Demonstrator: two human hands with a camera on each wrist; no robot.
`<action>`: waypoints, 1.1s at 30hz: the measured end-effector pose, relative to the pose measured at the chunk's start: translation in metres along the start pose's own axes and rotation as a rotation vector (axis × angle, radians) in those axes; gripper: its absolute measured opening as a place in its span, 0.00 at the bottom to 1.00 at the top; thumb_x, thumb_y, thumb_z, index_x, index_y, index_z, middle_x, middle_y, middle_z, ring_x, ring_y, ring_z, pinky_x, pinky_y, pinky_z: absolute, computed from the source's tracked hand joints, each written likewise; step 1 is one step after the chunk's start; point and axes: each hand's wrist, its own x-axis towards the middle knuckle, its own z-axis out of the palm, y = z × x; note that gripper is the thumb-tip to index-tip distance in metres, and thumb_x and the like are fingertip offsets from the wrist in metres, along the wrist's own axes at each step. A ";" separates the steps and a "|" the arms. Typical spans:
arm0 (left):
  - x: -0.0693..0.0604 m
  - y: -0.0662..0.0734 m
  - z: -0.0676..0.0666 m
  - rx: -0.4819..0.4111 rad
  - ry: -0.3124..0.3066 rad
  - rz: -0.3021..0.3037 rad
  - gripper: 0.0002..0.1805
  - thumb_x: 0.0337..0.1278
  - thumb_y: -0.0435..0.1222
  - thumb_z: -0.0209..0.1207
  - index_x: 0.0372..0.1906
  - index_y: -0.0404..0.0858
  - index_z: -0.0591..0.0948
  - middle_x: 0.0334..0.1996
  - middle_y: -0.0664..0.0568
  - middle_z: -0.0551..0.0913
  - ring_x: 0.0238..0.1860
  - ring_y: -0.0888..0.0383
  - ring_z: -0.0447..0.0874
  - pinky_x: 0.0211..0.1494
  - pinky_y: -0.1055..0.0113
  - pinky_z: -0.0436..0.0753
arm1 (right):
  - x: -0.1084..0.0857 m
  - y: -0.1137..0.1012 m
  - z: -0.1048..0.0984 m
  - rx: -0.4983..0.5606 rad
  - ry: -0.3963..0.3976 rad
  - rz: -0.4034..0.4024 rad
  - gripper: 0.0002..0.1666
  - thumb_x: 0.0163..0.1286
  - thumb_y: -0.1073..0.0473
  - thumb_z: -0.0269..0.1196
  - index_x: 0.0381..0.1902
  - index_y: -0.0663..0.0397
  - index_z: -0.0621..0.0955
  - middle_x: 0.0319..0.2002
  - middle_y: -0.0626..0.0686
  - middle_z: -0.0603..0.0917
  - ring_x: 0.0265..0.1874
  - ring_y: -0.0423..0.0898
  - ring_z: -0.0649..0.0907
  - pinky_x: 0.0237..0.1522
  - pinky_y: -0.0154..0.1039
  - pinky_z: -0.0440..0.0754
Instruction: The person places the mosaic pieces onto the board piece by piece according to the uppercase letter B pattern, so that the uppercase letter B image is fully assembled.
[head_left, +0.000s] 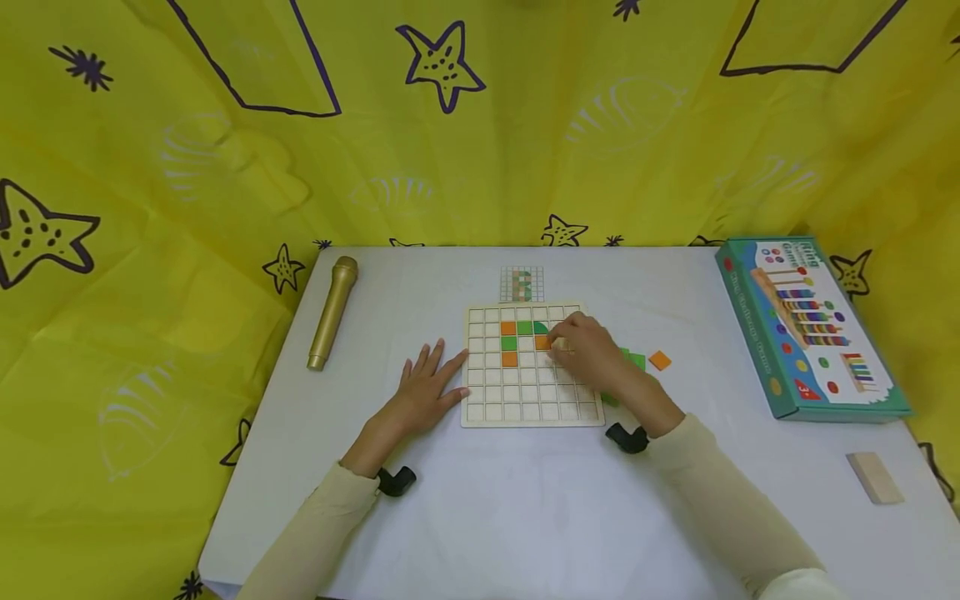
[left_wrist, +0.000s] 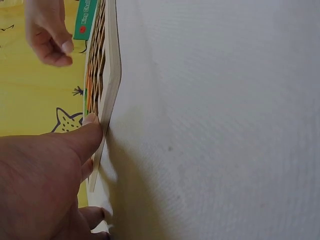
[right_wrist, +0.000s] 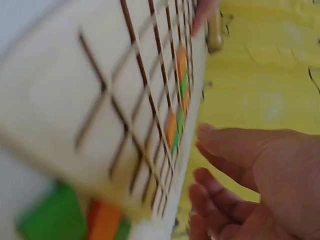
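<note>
A wooden grid board (head_left: 530, 412) lies on the table. Set in its cells are orange and green square tiles (head_left: 510, 342) and a green rounded piece (head_left: 540, 327). My left hand (head_left: 423, 392) rests left of the board with fingers spread; in the left wrist view its thumb (left_wrist: 87, 137) touches the board's edge. Over the board's upper right is my right hand (head_left: 588, 350), close to an orange tile (head_left: 542, 342). In the right wrist view its fingers (right_wrist: 220, 195) are loosely bent, thumb apart, with nothing visible between them. A small pattern card (head_left: 522, 285) lies beyond the board.
Loose green tiles (head_left: 637, 361) and an orange tile (head_left: 660, 360) lie right of the board. A gold microphone (head_left: 333, 312) is at the left. A game box (head_left: 813, 329) and a wooden block (head_left: 875, 478) are at the right. Yellow cloth (head_left: 480, 158) hangs behind the table.
</note>
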 end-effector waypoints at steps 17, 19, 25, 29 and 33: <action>-0.002 0.002 -0.002 -0.012 0.014 0.016 0.38 0.81 0.55 0.52 0.86 0.52 0.56 0.86 0.38 0.38 0.85 0.34 0.30 0.81 0.30 0.38 | -0.008 0.089 -0.055 -0.006 -0.110 0.225 0.19 0.78 0.50 0.65 0.51 0.62 0.79 0.47 0.63 0.77 0.47 0.59 0.76 0.54 0.63 0.69; -0.002 0.002 -0.002 -0.015 0.014 0.016 0.38 0.81 0.55 0.52 0.86 0.52 0.56 0.86 0.38 0.38 0.85 0.34 0.30 0.81 0.30 0.37 | -0.006 0.090 -0.054 0.030 -0.117 0.208 0.20 0.78 0.51 0.65 0.54 0.63 0.79 0.49 0.64 0.76 0.48 0.59 0.75 0.54 0.59 0.71; -0.002 0.001 0.000 -0.013 0.013 0.025 0.38 0.81 0.55 0.52 0.86 0.52 0.56 0.86 0.38 0.38 0.85 0.34 0.30 0.81 0.29 0.38 | -0.008 0.087 -0.052 0.103 -0.157 0.192 0.20 0.77 0.59 0.65 0.59 0.67 0.77 0.53 0.67 0.74 0.51 0.60 0.73 0.58 0.56 0.74; -0.002 0.001 -0.001 -0.008 0.014 0.026 0.38 0.81 0.55 0.52 0.86 0.52 0.56 0.86 0.37 0.38 0.85 0.34 0.30 0.81 0.29 0.38 | -0.008 0.088 -0.047 0.099 -0.113 0.167 0.16 0.78 0.63 0.62 0.58 0.67 0.77 0.53 0.66 0.76 0.52 0.60 0.75 0.61 0.58 0.75; -0.002 0.001 -0.001 -0.010 0.013 0.028 0.38 0.81 0.56 0.51 0.86 0.53 0.55 0.86 0.37 0.38 0.85 0.34 0.30 0.81 0.29 0.38 | -0.008 0.087 -0.043 0.092 -0.088 0.186 0.17 0.80 0.62 0.61 0.60 0.67 0.77 0.56 0.67 0.75 0.54 0.62 0.75 0.63 0.60 0.76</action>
